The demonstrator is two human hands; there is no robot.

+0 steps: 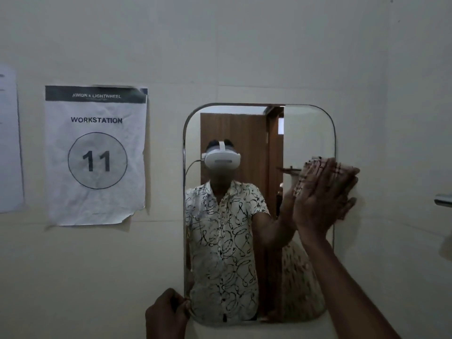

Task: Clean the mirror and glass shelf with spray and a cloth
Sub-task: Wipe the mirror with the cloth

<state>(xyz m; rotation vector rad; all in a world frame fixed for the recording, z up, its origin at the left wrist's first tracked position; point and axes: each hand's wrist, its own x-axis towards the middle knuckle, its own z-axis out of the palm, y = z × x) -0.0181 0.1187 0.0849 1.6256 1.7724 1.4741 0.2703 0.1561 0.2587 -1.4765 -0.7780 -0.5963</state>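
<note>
A tall mirror (305,133) with rounded corners hangs on the cream wall; it reflects a person in a patterned shirt and a white headset. My right hand (322,199) lies flat against the mirror's right edge at mid height, pressing a checked cloth (342,167) onto the glass and partly onto the wall. Only the cloth's top edge shows above my fingers. My left hand (166,314) grips the mirror's lower left corner, fingers curled around the rim. No spray bottle or glass shelf is in view.
A paper sign (96,155) reading "WORKSTATION 11" is taped to the wall left of the mirror, with another sheet (9,140) at the far left edge. A metal fitting (443,200) sticks out from the wall at the right edge.
</note>
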